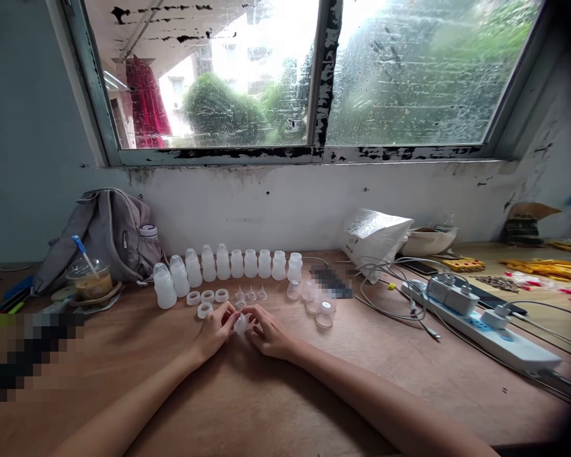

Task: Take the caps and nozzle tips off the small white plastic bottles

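Both my left hand [217,327] and my right hand [265,331] close their fingertips on a small translucent bottle nipple [240,324] just above the table. Whether a collar ring is fitted around it is partly hidden by the fingers. Just beyond the hands are several clear loose nipples [250,292] and several white collar rings [208,296]. Behind them, frosted baby bottles [236,264] form a curved row; those on the left have nipples and covers on top, those on the right are open-necked. Clear dome caps [324,313] lie to the right of my right hand.
At left are a grey backpack [109,235] and an iced drink cup [90,277] with a straw. A white bag [375,238], tangled cables [394,295] and a power strip [485,330] with chargers occupy the right. A window rises above the back wall.
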`<control>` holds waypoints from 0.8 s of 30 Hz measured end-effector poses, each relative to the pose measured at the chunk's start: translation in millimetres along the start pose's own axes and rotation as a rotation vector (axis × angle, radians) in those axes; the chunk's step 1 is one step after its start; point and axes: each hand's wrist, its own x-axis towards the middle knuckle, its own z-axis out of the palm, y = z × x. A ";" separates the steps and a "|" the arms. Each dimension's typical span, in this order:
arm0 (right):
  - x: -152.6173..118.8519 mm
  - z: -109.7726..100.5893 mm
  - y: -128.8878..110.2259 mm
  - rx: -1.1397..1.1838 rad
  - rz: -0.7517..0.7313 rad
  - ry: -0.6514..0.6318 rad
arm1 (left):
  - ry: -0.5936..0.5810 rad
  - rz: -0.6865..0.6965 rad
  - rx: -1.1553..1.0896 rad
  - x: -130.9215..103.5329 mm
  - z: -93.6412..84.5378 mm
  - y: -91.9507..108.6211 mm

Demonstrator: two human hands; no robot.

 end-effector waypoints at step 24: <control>7.2 2.8 3.8 0.046 0.270 0.235 | -0.061 -0.213 -0.474 -5.6 11.9 12.1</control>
